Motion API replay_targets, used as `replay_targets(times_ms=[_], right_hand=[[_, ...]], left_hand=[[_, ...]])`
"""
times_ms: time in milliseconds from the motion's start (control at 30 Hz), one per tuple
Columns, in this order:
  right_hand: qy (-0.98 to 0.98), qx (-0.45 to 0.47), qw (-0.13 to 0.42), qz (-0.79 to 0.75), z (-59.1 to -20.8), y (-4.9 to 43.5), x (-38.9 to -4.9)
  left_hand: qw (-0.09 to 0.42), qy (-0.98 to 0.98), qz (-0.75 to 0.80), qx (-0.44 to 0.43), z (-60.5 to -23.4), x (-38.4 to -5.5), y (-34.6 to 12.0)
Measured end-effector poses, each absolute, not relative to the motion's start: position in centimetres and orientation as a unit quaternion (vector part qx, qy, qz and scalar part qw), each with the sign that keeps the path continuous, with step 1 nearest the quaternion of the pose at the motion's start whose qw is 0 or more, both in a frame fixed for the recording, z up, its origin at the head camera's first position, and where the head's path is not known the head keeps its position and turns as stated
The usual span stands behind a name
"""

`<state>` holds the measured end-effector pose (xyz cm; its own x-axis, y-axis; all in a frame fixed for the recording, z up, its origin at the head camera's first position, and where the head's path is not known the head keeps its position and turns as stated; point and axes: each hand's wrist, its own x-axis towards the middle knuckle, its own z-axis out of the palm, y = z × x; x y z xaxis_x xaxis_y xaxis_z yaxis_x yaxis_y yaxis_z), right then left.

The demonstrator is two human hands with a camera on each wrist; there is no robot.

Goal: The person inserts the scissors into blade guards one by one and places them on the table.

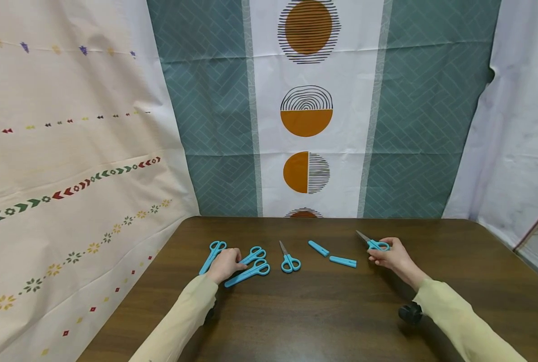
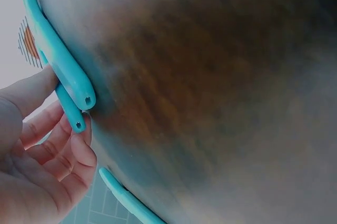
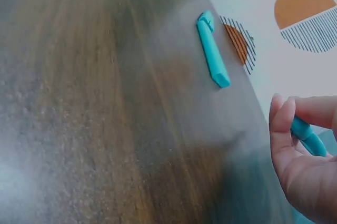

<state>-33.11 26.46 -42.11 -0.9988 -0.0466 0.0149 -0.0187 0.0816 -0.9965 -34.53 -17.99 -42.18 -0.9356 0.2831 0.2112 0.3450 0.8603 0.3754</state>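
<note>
My left hand point(image 1: 223, 265) is at the left group of blue-handled scissors with blue blade covers. Its thumb and fingers pinch one covered pair point(image 1: 253, 255), around the cover point(image 2: 71, 109) in the left wrist view. Close in front lies a second covered pair point(image 1: 249, 273), and a third covered pair point(image 1: 211, 256) is left of the hand. My right hand point(image 1: 392, 256) holds uncovered scissors point(image 1: 376, 245) by the blue handles, blades pointing up and left. In the right wrist view the fingers partly hide the handle point(image 3: 310, 138).
Between the hands lie uncovered scissors point(image 1: 289, 262) and two loose blue blade covers, one farther back point(image 1: 318, 248) and one nearer point(image 1: 343, 261). The brown wooden table point(image 1: 318, 317) ends at a patterned curtain point(image 1: 219, 125) behind and a white cloth point(image 1: 92, 211) on the left.
</note>
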Motion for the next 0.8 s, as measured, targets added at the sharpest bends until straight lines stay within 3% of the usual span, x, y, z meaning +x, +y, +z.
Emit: replay_targets(times_ms=[267,800], right_hand=[[0.708,-0.045,0.024,-0.704,-41.5,27.1,-32.9],[0.683,-0.067,0.059,-0.725,-40.8,27.7,-32.3]], left_hand=[[0.064,-0.967,-0.194,-0.150,-42.2,-34.8,-17.9],[0.093,-0.962,-0.203,-0.157,-41.0,-35.1,-16.3]])
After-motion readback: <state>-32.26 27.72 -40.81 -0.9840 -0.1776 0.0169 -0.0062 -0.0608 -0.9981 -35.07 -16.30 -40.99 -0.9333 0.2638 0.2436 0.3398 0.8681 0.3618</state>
